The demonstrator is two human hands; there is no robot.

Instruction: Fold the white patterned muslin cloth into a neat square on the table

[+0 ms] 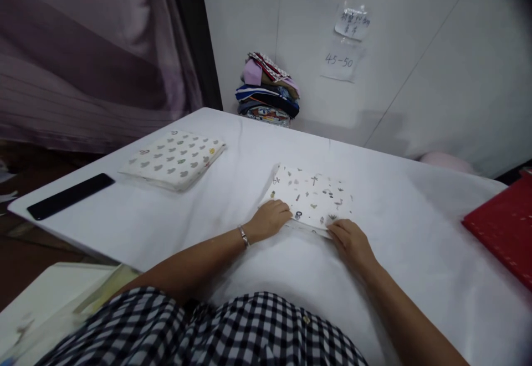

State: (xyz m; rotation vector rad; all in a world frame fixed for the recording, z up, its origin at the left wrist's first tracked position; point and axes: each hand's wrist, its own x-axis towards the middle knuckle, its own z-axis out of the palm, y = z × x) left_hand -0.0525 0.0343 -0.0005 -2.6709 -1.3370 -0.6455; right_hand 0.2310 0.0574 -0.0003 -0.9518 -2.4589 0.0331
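Observation:
A folded white cloth [312, 191] with small printed motifs, some like palm trees, lies flat on the white-covered table [241, 150] in front of me. My left hand [269, 220], a bracelet on its wrist, is closed at the cloth's near left corner, fingers curled on the edge. At the near right corner, my right hand [352, 241] pinches the edge between thumb and fingers. Several layers show along the near side. Farther left rests another folded cloth [177, 158], white with grey cactus-like prints; neither hand touches it.
A black flat bar [70, 195] lies by the table's left edge. Several folded fabrics [268, 89] are stacked beyond the far edge, against the wall. Something red [505, 227] sits at the right. Paper notes [341, 58] hang on the wall; a curtain [91, 50] hangs at left.

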